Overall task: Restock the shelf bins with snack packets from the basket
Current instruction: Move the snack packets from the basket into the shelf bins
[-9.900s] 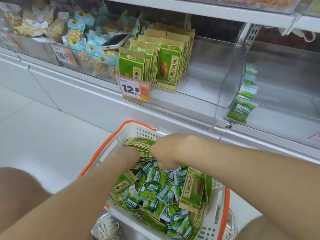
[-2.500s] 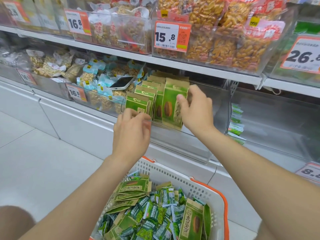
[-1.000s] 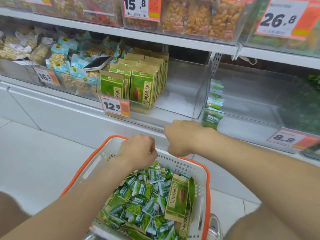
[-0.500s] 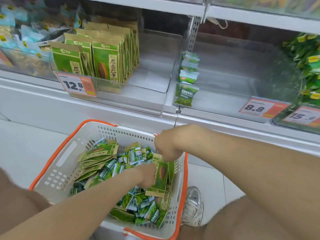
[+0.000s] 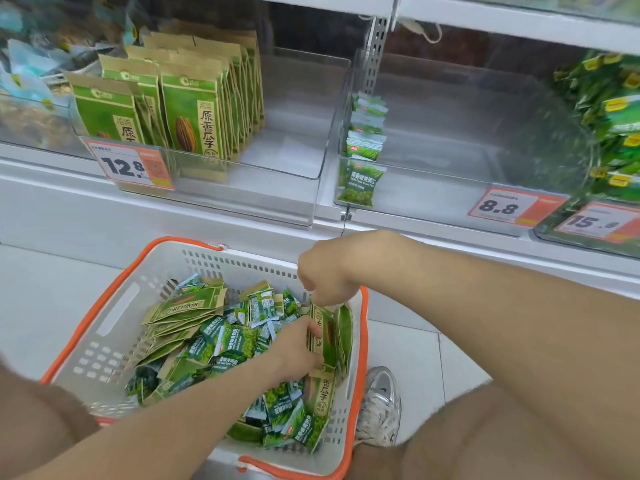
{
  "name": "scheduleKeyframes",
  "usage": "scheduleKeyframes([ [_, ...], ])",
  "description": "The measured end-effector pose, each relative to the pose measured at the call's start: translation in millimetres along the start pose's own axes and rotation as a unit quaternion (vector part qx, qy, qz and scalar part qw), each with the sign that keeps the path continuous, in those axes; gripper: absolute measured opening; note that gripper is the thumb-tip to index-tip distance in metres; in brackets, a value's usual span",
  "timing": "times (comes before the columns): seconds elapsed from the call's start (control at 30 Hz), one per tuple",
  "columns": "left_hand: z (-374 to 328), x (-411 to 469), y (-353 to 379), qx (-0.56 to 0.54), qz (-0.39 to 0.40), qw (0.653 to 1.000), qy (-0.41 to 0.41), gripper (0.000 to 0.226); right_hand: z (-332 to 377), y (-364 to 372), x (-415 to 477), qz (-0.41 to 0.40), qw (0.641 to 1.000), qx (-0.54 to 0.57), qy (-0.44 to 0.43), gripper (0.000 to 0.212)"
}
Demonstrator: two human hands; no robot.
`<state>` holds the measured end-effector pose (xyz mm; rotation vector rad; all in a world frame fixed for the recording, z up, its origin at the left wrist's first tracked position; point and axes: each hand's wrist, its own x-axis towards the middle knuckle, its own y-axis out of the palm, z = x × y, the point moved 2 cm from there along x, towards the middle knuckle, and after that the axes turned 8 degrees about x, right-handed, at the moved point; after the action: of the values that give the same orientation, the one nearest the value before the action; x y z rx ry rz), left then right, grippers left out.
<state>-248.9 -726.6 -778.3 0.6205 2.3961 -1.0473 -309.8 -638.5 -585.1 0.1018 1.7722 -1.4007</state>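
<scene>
My right grip (image 5: 329, 271) pinches the top of the upright packet (image 5: 329, 337) straight below it at the basket's (image 5: 207, 259) right wall; my left grip (image 5: 294, 351) clasps its side.

In the left bin (image 5: 291, 161) the pack rows (image 5: 187, 109) fill the left half. Its right half is bare floor, reachable over the low clear front. The right bin (image 5: 450, 168) has only a sachet row (image 5: 365, 133) tight against its left wall, and the rest is open. The shelf (image 5: 519, 22) above caps both. In the basket (image 5: 114, 306) the heap (image 5: 225, 341) covers centre and right, leaving a bare strip along the left wall. My left grip (image 5: 298, 348) and right grip (image 5: 329, 278) crowd the right wall, both on one upright pack (image 5: 327, 332).
</scene>
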Motion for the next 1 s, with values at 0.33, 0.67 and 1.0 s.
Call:
scheduleKeyframes([
  [0.33,-11.4,-8.2,-55.2,0.049,-0.077,0.996,0.023,0.030,9.4,-4.7,-3.7,0.013,0.999,-0.051,0.003,0.024],
  [0.67,-41.4,-67.8,-169.9,-0.051,-0.033,0.993,0.099,0.036,32.6,-20.3,-6.6,-0.019,0.999,0.016,-0.037,0.040],
  [1.0,-70.9,-119.6,-261.4,-0.146,-0.279,0.940,0.129,0.035,33.3,-73.9,-25.8,-0.164,0.822,0.531,-0.121,0.027],
])
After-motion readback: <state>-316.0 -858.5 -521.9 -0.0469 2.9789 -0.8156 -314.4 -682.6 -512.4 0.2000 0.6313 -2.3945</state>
